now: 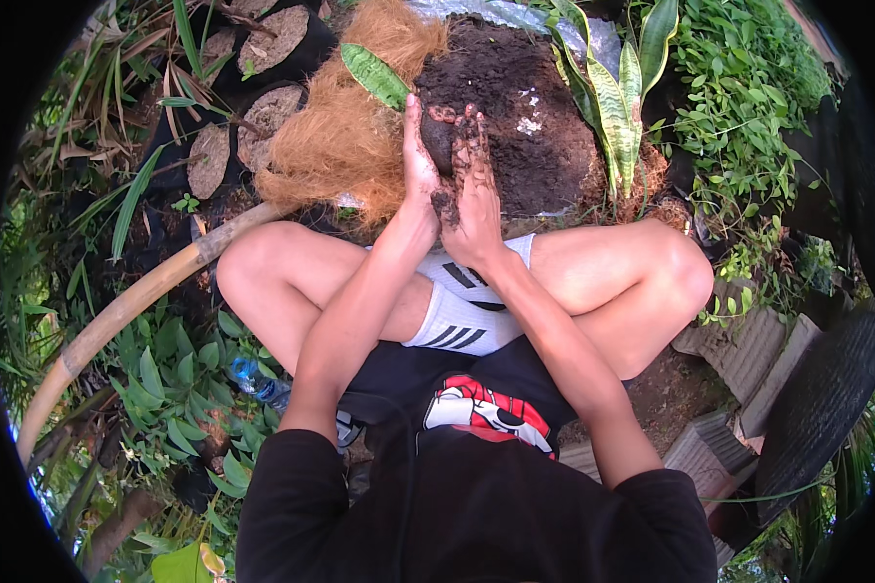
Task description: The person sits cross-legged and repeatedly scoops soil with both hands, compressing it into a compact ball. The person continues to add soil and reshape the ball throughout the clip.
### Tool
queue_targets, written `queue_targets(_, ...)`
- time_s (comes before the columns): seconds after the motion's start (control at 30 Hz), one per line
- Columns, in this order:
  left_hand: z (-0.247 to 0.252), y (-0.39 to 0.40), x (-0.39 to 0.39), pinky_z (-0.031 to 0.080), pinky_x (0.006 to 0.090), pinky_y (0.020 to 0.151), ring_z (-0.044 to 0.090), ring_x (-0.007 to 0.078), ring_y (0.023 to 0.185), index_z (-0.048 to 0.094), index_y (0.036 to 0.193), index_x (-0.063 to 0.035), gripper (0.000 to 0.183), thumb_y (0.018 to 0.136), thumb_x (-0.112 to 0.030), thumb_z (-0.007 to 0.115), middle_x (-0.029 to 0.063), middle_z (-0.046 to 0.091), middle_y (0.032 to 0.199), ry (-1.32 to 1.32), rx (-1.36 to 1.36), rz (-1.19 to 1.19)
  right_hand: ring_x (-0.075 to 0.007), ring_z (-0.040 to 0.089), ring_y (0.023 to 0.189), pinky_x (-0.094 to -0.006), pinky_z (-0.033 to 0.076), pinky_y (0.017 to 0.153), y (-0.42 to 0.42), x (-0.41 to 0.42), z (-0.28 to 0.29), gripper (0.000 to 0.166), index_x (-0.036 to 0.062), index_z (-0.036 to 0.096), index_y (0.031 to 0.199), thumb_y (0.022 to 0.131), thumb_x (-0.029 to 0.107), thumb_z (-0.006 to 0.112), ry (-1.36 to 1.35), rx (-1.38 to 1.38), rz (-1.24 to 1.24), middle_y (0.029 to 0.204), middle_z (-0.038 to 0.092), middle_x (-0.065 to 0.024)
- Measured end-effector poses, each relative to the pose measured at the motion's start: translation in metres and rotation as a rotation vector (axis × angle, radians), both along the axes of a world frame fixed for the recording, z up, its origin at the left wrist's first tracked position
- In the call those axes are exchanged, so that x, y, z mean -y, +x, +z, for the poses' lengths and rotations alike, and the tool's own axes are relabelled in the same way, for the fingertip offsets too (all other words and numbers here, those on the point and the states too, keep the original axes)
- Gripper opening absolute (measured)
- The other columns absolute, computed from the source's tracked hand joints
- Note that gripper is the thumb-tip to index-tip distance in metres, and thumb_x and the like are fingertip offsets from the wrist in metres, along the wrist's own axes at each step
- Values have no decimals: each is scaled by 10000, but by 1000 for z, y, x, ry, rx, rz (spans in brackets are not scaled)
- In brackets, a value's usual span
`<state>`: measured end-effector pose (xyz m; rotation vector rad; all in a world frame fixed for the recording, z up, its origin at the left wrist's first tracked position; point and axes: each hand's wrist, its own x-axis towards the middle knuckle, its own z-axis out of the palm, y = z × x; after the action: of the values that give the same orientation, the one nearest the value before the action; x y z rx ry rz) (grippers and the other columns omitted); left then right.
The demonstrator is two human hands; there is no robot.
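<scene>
A dark lump of wet soil (pixel 437 142) is pressed between my two palms, above the crossed legs. My left hand (pixel 419 164) lies along its left side with the fingers pointing away from me. My right hand (pixel 475 186), smeared with mud, covers its right side. A cut snake plant leaf (pixel 374 75) slants up and left from behind my left fingertips; its lower end is hidden. Beyond the hands spreads a heap of dark, moist soil (pixel 510 157) with a few white flecks on it.
Brown coconut fibre (pixel 328 146) lies left of the soil, on plastic sheeting (pixel 587 36). A variegated snake plant (pixel 618 102) stands at the right. Black grow bags (pixel 321 44), a bamboo pole (pixel 127 313) and a plastic bottle (pixel 261 382) are on the left, broken slabs (pixel 751 357) on the right.
</scene>
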<state>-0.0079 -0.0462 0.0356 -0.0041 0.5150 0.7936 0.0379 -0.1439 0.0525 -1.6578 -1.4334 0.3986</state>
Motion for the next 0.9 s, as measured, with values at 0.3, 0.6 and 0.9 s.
queue_targets(0.3,45,-2,-1,375,440,1139,519,310,1299,590,1245,29,706,1037,-585,311,221,587,1341,553,-101,50,-433,342,1422,-453,256,1171,9,17,-24,588,-74,378,1462,1047,343,380,0,-428,-109,1521,370,-291)
queue_targets(0.6,18,0,2,552,388,890,648,218,892,581,841,-99,395,1026,-445,532,64,617,828,68,-43,103,-442,173,1505,-448,143,1226,-1,3,3,700,-62,254,1536,1016,385,396,89,-116,10,1615,182,-292)
queue_targets(0.9,9,-4,-12,567,335,767,653,190,790,611,827,-103,362,1025,-399,544,28,602,744,-26,6,38,-418,371,1434,-461,278,1186,18,-4,7,562,7,528,1408,880,131,676,213,-148,73,1508,431,-246)
